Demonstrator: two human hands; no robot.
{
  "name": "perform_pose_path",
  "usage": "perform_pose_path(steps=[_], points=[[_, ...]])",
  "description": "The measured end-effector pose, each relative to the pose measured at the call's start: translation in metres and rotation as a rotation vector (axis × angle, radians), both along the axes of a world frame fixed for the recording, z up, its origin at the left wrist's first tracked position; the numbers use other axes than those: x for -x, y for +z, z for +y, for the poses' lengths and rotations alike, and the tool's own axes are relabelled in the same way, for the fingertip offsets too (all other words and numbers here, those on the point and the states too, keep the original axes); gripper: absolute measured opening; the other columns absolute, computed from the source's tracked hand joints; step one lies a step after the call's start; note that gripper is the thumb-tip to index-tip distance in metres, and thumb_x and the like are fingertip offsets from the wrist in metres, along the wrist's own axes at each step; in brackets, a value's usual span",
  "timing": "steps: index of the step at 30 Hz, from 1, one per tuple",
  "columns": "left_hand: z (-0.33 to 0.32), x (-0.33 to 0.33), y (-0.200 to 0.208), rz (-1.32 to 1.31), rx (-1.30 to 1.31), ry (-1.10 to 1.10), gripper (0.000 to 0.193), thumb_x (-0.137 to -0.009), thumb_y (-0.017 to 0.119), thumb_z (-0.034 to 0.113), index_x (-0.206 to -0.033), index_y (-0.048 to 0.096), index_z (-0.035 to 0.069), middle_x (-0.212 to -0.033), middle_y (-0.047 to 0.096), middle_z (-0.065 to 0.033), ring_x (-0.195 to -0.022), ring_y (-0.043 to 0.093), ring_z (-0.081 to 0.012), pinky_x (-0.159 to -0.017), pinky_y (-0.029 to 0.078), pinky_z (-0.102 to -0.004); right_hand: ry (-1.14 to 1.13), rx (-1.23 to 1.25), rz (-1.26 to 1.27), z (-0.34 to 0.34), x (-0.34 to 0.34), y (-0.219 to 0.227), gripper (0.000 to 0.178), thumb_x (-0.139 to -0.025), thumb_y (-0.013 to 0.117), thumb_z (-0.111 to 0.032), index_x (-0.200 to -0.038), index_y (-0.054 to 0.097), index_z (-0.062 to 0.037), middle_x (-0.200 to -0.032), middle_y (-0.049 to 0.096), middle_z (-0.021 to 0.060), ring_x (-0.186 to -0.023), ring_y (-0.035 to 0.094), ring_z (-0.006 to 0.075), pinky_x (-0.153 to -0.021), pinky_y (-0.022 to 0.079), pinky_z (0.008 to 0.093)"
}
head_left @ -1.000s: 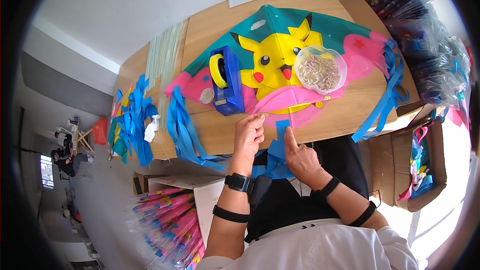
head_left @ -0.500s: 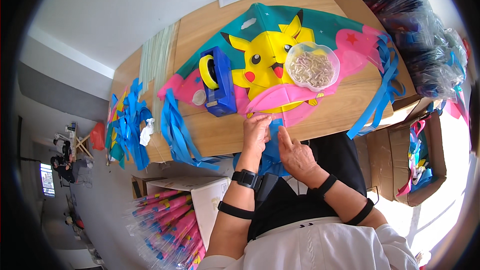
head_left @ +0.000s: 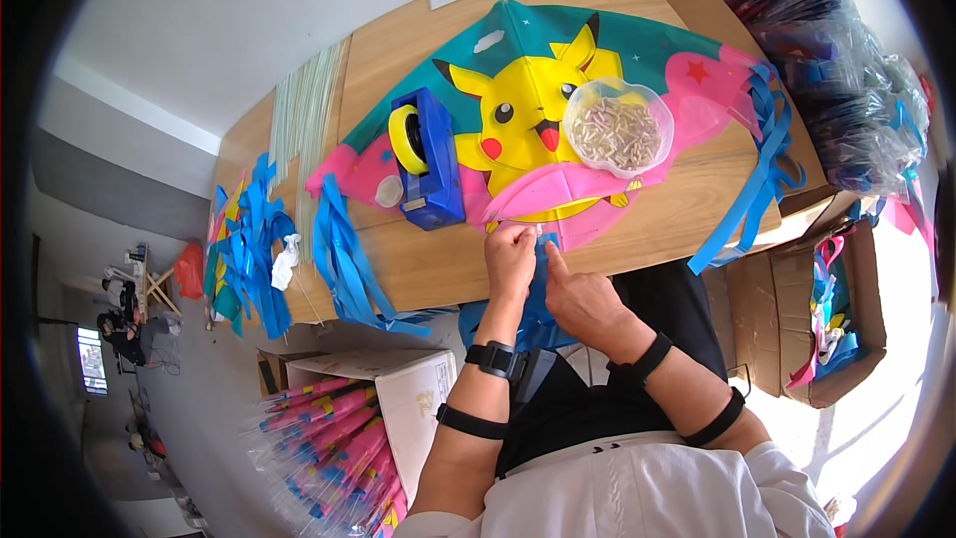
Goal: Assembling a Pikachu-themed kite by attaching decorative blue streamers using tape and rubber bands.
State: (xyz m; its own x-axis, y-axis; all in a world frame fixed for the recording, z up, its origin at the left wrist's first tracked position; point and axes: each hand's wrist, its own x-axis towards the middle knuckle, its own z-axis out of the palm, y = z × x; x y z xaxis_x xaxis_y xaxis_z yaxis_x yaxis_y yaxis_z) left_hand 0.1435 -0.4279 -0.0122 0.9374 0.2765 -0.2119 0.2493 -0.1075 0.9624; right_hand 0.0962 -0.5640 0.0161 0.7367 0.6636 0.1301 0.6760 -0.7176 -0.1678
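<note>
Fingers of left hand point(head_left: 510, 257) and right hand point(head_left: 583, 297) pinch the kite point(head_left: 558, 130) tip — its blue tail strip point(head_left: 543, 284) — at the worktop point(head_left: 438, 269) edge.

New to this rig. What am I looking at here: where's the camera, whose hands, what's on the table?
There is no machine: a person works with bare hands. The single picture comes from a fisheye camera on their head, looking down, so straight edges bend.

On the wooden table lies a colourful kite with a yellow cartoon figure. On it stand a blue tape dispenser and a clear bowl of small pale pieces. Blue ribbon strips hang over the near edge.

The left hand and right hand meet at the kite's near edge, pinching something small against a blue strip there; the grip itself is too small to make out.
</note>
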Motion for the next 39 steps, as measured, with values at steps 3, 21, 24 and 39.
perform_pose_path(steps=[3,21,24,39], points=[[0.0,-0.002,-0.019,-0.239,-0.269,-0.004,0.015,-0.09,0.058,0.011,-0.091,0.065,-0.002,-0.055,0.048,0.0004,-0.04,0.039,-0.0063,-0.034,0.026,-0.026,0.009,0.033,0.008,0.002,0.0,0.005,0.02,-0.074,0.057,-0.012,-0.082,0.068,0.0035,-0.129,0.043,0.0388,-0.064,0.068,0.0268,-0.056,0.055,0.0351],[0.0,0.018,0.023,0.031,0.361,0.112,0.01,-0.093,0.053,0.012,-0.101,0.057,0.006,-0.061,0.049,0.0011,-0.041,0.032,-0.0048,-0.037,0.026,-0.0213,-0.229,-0.648,0.283,-0.02,0.003,0.002,0.026,-0.074,0.06,-0.005,-0.098,0.056,0.005,-0.111,0.057,0.0256,-0.078,0.062,0.0413,-0.068,0.051,0.0445],[-0.005,0.041,0.017,-0.149,0.129,0.103,0.017,-0.088,0.063,0.011,-0.075,0.055,0.004,-0.062,0.05,0.0033,-0.05,0.039,-0.0028,-0.046,0.031,-0.0206,-0.503,-0.858,0.536,-0.024,0.003,0.007,0.024,-0.075,0.061,-0.004,-0.096,0.051,0.004,-0.095,0.058,0.0255,-0.08,0.059,0.0449,-0.068,0.049,0.0477],[-0.037,0.06,0.034,-0.043,0.323,-0.011,0.026,-0.083,0.068,0.003,-0.063,0.052,0.004,-0.063,0.046,0.007,-0.056,0.037,-0.0007,-0.047,0.028,-0.0204,-0.289,-1.606,1.216,-0.029,0.008,0.002,0.039,-0.08,0.069,-0.009,-0.115,0.054,0.0021,-0.103,0.062,0.0111,-0.089,0.061,0.0183,-0.079,0.048,0.0309]])
